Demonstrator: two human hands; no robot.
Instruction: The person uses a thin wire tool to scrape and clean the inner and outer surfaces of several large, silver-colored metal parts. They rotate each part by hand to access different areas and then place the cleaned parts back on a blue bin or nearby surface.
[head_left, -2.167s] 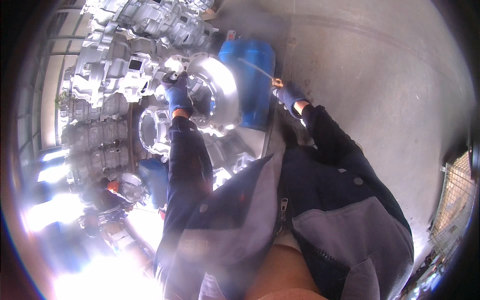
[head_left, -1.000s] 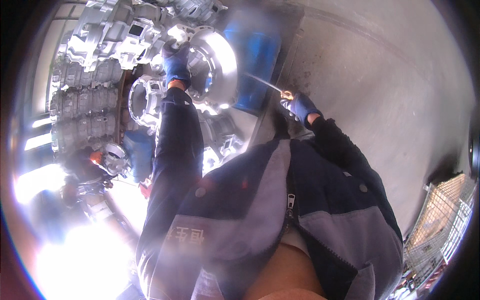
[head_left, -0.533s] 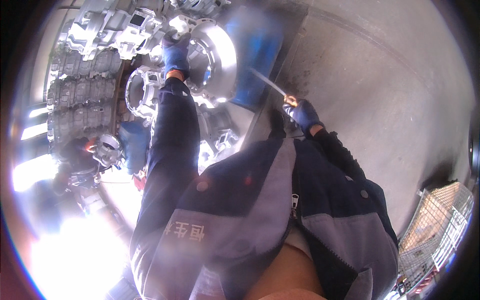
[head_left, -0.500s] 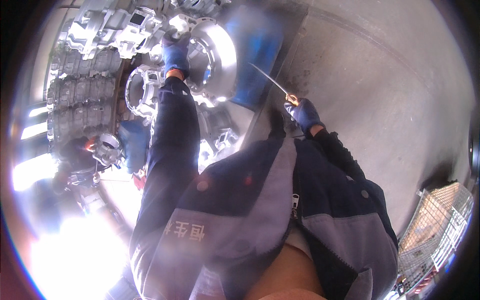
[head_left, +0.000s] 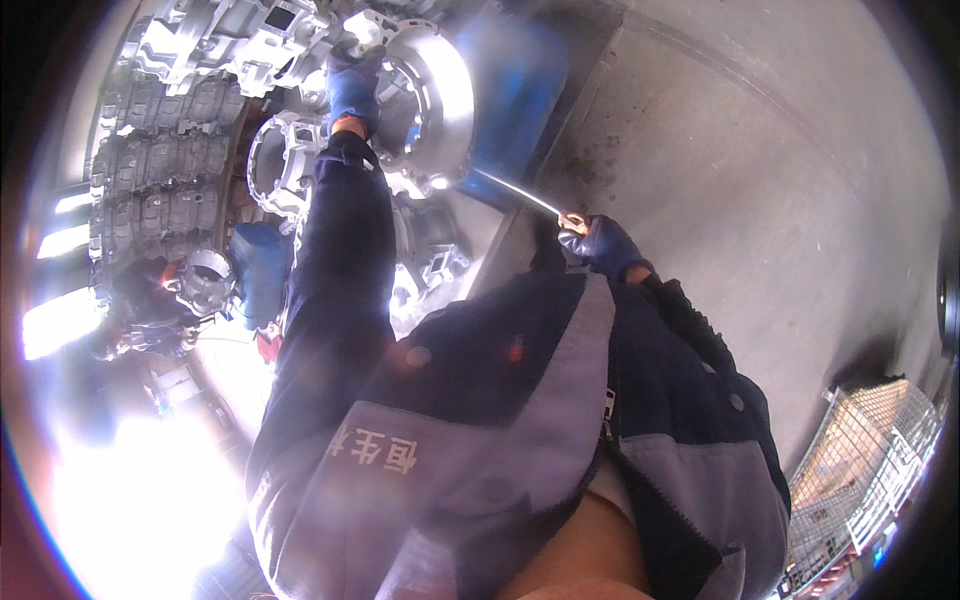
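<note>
My left hand, in a blue glove, reaches far forward and grips the left edge of a large silvery bell-shaped metal housing. The housing stands with its wide round opening showing; its fingertip contact is partly hidden by the glove. Out to the right, my gloved right hand is closed around the orange-brown handle of a long thin metal rod tool. The tool's tip points left toward the lower right rim of the housing, apparently just apart from it. A smaller ring-shaped casting sits left of my left forearm.
More metal castings crowd the far left, with stacked grey castings behind. A blue bin or panel lies right of the housing. A co-worker handles another casting at left. A wire mesh cage stands lower right on the concrete floor.
My right hand has moved slightly left and lower, bringing the tool's tip down and left toward the housing's rim. My left hand keeps its grip. The whole view has shifted slightly.
</note>
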